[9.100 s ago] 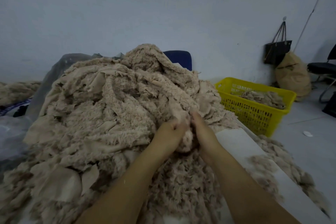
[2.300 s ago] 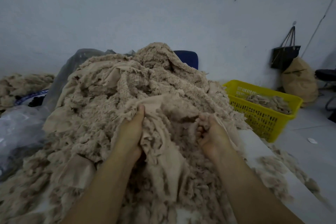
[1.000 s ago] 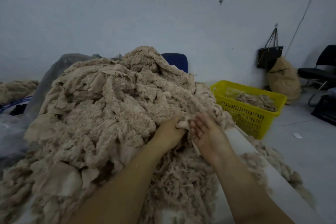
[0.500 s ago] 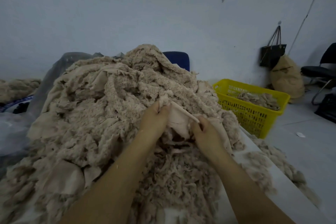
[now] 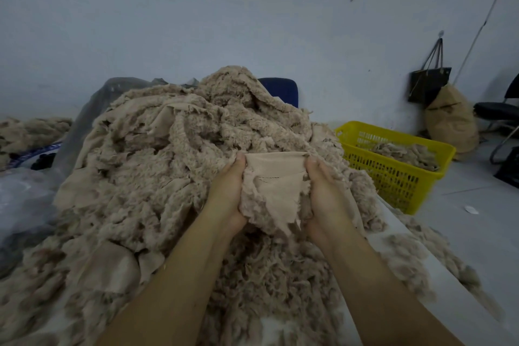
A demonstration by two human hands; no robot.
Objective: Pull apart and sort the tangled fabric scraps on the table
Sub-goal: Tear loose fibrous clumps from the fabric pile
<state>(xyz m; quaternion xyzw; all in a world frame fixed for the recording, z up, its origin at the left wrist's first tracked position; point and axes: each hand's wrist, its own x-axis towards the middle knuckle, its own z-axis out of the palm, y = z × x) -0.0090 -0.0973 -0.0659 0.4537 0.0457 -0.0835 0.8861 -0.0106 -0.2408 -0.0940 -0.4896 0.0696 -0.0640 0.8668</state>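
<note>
Held a torn, tan cloth scrap [image 5: 273, 177] tight between the left hand [image 5: 227, 194] and the right hand [image 5: 325, 194], thumbs on top, other fingers curled behind it and hidden. Sat just above the big fluffy tan heap of scraps [image 5: 157, 166] covering the white table [image 5: 393, 223]. Looked like more scraps in the yellow plastic basket [image 5: 393, 177], blurry.

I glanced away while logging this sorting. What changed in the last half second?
Both hands moved apart: the left hand leftward, the right hand rightward, stretching the scrap they grip wide between them, smooth backing showing. Nothing was let go. The pile and yellow basket stayed put.
</note>
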